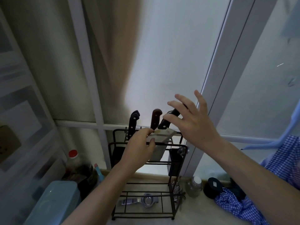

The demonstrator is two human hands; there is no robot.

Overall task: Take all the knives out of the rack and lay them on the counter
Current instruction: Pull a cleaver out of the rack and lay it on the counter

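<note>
Step in hand: drawing the cleaver [159, 143] from the black wire rack [146, 184] at the desk's [203, 213] far edge. Left hand [139, 150] pinches its blade; right hand [193, 120], fingers spread, hovers over its black handle. Two knives, a black-handled knife [133, 124] and a brown-handled knife [155, 119], stand slotted left. Next likely needs a closed grip on the handle.

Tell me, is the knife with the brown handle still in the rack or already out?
In the rack. The brown-handled knife stands upright, handle above the rack's top bar, untouched by either hand.
</note>
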